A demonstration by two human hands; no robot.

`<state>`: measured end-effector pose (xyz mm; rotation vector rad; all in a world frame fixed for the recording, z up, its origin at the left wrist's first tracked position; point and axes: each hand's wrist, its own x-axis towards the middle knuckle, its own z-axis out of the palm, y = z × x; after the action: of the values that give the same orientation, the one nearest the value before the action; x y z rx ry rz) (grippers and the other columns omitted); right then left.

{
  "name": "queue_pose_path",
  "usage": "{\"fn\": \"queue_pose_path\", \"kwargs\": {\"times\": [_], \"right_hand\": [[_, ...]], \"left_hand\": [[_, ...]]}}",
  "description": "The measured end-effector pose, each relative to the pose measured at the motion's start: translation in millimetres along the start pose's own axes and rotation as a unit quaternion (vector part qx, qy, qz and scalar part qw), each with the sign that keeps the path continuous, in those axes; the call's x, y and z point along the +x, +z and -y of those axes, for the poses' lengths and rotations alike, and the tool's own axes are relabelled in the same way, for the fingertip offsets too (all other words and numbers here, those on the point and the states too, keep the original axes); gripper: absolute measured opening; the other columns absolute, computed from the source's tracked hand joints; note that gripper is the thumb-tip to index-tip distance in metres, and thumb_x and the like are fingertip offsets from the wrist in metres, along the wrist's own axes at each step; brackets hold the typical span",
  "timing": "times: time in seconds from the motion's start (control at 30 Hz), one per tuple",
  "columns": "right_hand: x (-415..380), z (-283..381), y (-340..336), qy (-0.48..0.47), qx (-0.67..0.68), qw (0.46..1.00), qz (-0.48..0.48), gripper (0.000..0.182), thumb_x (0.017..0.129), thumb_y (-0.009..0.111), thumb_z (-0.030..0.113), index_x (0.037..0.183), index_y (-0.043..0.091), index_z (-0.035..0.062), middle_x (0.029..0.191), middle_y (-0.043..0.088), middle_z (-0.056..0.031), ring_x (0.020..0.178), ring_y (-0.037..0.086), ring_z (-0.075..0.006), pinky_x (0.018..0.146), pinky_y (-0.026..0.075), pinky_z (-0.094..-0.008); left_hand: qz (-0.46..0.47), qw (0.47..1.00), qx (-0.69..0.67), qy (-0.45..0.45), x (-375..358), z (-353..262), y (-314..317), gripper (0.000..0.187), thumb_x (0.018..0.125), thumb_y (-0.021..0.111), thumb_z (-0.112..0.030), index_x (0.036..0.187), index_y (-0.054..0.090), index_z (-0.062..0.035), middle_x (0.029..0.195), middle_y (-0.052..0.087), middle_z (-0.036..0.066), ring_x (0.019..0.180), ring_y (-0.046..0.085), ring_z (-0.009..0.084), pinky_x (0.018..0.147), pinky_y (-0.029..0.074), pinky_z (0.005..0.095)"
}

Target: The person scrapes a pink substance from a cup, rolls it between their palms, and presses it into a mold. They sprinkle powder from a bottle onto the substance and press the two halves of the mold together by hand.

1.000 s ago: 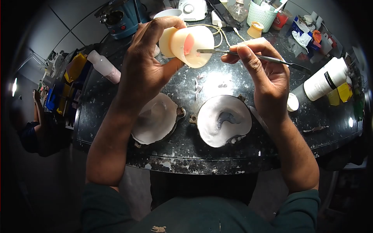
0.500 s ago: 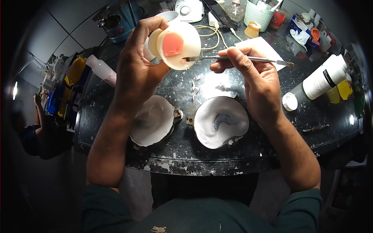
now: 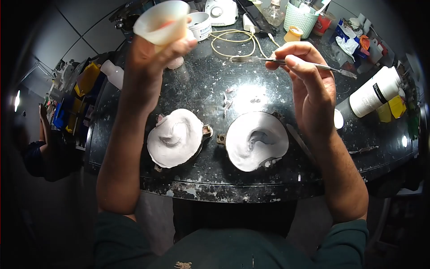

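Observation:
My left hand (image 3: 154, 58) grips a pale translucent cup (image 3: 161, 22), raised at the upper left and tilted, with something orange-red showing inside. Between the fingers and thumb of my right hand (image 3: 309, 76) is a thin metal spatula (image 3: 251, 59), held roughly level with its blade pointing left. Below the hands, two flask halves filled with white material lie on the black table: the left one (image 3: 186, 148) has a raised curved ridge, and the right one (image 3: 239, 157) has a curved hollow.
On the right lie a white bottle (image 3: 374, 92) and a white cap (image 3: 338, 119). At the back are a white tub (image 3: 200, 28), a cable (image 3: 233, 31), a green basket (image 3: 298, 20) and a small yellow pot (image 3: 293, 34). A pinkish bottle (image 3: 114, 75) lies left. Another person (image 3: 40, 143) is far left.
My left hand has moved up and left with the cup, which has tipped. The spatula has parted from the cup, and my right hand has shifted slightly right.

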<state>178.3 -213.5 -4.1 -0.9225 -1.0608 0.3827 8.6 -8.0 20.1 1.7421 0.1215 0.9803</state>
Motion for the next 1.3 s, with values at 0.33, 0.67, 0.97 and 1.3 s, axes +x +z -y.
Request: {"fn": "queue_pose_path", "kwargs": {"times": [0.33,0.67,0.97,1.3], "right_hand": [[7,-10,-13,0.144,-0.058,0.988,0.0,0.014,0.096,0.065,0.011,0.098,0.069,-0.0023,0.093,0.072,-0.0075,0.089,0.067,-0.0136,0.087,0.053,-0.0268],[8,-20,-30,0.406,0.026,0.91,0.084,0.023,0.094,0.07,0.016,0.102,0.066,-0.0047,0.099,0.072,-0.0153,0.086,0.071,-0.0159,0.072,0.059,-0.0234],[22,3,-48,0.396,-0.076,0.911,-0.09,0.022,0.09,0.061,0.024,0.095,0.062,0.0029,0.085,0.069,-0.0092,0.069,0.063,-0.0093,0.05,0.046,-0.0202],[23,-6,-64,0.428,-0.123,0.894,-0.061,0.02,0.086,0.061,0.019,0.091,0.062,-0.0002,0.084,0.067,-0.0116,0.066,0.062,-0.0097,0.043,0.039,-0.0187]], "left_hand": [[0.054,0.996,0.051,-0.052,-2,-5,0,0.063,0.082,0.085,-0.026,0.132,0.055,-0.0011,0.118,0.069,0.01,0.113,0.066,0.018,0.101,0.051,0.0311],[0.176,0.963,-0.027,-0.204,-5,0,6,0.061,0.076,0.085,-0.002,0.129,0.054,-0.0022,0.118,0.067,0.007,0.111,0.065,0.0147,0.099,0.051,0.0298],[0.193,0.96,0.147,-0.139,-11,3,13,0.06,0.077,0.087,-0.008,0.127,0.055,-0.0047,0.115,0.066,0.004,0.108,0.062,0.012,0.099,0.047,0.0288],[0.222,0.948,0.185,-0.131,-15,6,17,0.061,0.076,0.082,-0.008,0.131,0.054,-0.0051,0.117,0.065,0.005,0.11,0.061,0.0147,0.1,0.046,0.03]]}}
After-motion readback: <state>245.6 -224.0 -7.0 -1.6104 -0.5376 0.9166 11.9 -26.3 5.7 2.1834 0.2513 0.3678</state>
